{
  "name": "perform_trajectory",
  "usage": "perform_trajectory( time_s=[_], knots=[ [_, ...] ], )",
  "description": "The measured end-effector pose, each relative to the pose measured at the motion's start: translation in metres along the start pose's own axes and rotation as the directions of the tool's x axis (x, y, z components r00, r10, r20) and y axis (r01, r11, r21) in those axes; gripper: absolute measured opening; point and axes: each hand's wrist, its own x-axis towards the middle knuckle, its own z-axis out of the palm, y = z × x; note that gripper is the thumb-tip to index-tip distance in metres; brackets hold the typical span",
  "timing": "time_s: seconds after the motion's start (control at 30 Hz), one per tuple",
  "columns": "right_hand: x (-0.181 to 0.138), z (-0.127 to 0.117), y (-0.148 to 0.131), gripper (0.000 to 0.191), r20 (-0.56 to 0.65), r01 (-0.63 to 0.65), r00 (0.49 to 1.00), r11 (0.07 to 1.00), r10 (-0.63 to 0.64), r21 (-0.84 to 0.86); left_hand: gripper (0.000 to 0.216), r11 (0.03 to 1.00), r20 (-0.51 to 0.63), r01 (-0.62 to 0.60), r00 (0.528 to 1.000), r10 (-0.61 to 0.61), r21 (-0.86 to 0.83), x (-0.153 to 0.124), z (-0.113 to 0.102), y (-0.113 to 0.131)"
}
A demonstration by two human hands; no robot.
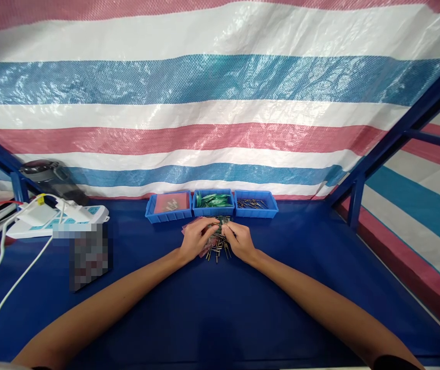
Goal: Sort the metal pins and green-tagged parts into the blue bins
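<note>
My left hand [199,238] and my right hand [240,239] meet over a pile on the blue table. Thumb and fingertips are pinched together on each, the two pinches almost touching. Whatever lies between them is too small to make out. Under and in front of the hands lie thin, dark and brass-coloured metal pins [217,247] that look like small drill bits. Pink plastic bags [205,248] stick out beside my left hand, and something greenish shows between the hands. Both hands partly cover the pile.
Behind the hands stand three blue bins: the left bin [169,217] holds pink sheeting and pale pieces, the middle bin [214,210] green packets, the right bin [258,212] dark metal pins. Leftward are a power strip [23,229], white cables, a dark bottle [56,177] and a blurred-out flat object [91,257].
</note>
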Motion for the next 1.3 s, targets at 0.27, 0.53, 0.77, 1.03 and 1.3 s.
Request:
perform_trajectory(
  time_s=[0.27, 0.53, 0.77, 1.03, 1.3],
  knots=[
    [-0.0005, 0.0017, 0.0031, 0.049, -0.054, -0.027, 0.998, 0.998, 0.03, 0.065, 0.015, 0.99, -0.002, -0.131, 0.991, 0.131, -0.048, 0.0035, 0.0011, 0.0007],
    [0.0004, 0.0015, -0.0003, 0.025, -0.08, -0.049, 0.995, 0.998, 0.052, 0.05, 0.026, 1.0, 0.001, -0.027, 1.0, 0.027, -0.006, 0.0013, -0.0001, 0.0029],
    [-0.0002, 0.0022, -0.0009, 0.027, -0.065, 0.02, 0.998, 1.0, -0.019, 0.016, 0.034, 1.0, 0.023, -0.023, 0.999, 0.023, 0.015, 0.0003, 0.0004, 0.0004],
    [-0.0013, 0.0008, 0.0006, 0.044, -0.034, -0.015, 0.999, 0.997, 0.013, -0.072, 0.019, 0.998, 0.016, -0.062, 0.998, 0.062, -0.022, -0.0005, 0.0002, -0.0012],
    [-0.0001, 0.0017, 0.0024, 0.05, -0.028, -0.05, 0.998, 0.998, 0.051, 0.025, 0.021, 0.982, 0.075, -0.188, 0.979, 0.188, -0.013, 0.0011, 0.0007, -0.0013]
  ],
)
